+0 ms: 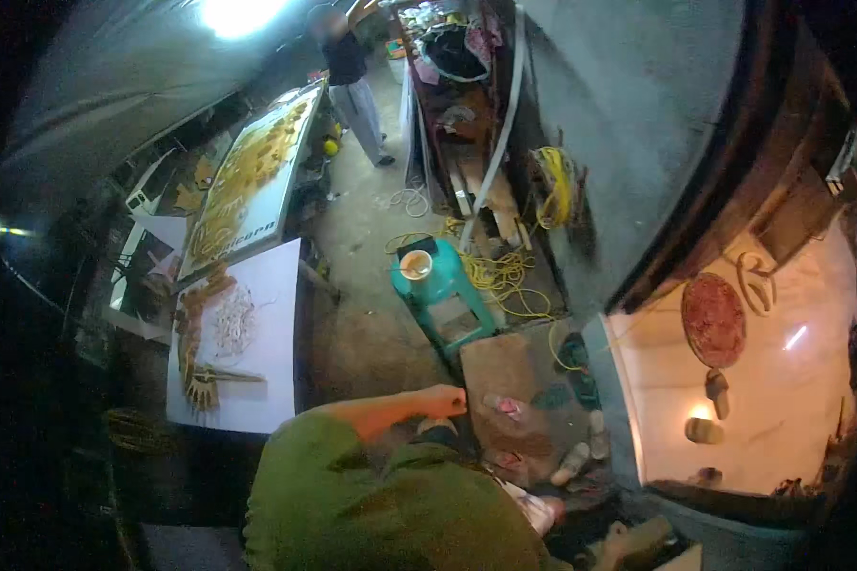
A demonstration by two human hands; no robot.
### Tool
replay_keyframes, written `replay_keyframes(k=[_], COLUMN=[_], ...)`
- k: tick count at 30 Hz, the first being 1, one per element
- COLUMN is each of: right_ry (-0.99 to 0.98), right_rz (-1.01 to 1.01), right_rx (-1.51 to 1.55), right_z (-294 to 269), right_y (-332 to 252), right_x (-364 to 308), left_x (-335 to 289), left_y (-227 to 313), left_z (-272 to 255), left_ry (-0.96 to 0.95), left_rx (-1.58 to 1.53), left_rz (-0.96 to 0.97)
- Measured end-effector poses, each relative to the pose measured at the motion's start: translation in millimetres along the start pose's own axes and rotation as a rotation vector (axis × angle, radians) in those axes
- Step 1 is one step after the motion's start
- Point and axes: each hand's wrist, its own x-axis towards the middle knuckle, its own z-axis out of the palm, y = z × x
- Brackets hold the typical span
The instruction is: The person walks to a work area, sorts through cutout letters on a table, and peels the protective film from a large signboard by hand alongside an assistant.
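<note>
My left arm, in a green sleeve, crosses from the lower left. My left hand (443, 400) is closed with fingers curled, and what it holds, if anything, is hidden. It is held just below a turquoise plastic stool (448, 277). On the stool stands a white cup (415, 267) with orange-brown stuff and a thin stick in it. Beside my green shirt, at the lower right, a patch of skin next to white cloth may be my right hand (549, 514); its fingers cannot be made out. A white board (281, 333) at left bears brown flat pieces, pale scraps and a brush-like tool.
Far ahead, a person (348, 71) stands with an arm raised beside a long white panel (290, 143) covered with golden-brown pieces. Yellow cord (495, 273) lies tangled right of the stool. Several slippers (571, 463) lie by the doorway. A red oval mat (714, 320) is on the lit floor.
</note>
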Motion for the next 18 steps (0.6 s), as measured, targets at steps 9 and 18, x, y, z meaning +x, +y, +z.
replay_keyframes(k=[9,18], right_ry=[0.216,-0.092], right_rz=[-0.279,-0.691], right_rx=[-0.062,0.042], right_z=[98.7,156.2], right_y=[-280.0,-564.3], right_x=[53.9,47.1], left_x=[-85.4,-185.1], left_y=[-249.3,-348.6], left_z=[-14.5,-17.7], left_ry=[0.022,0.296], left_rx=[0.002,-0.387], left_rz=[-0.24,-0.775])
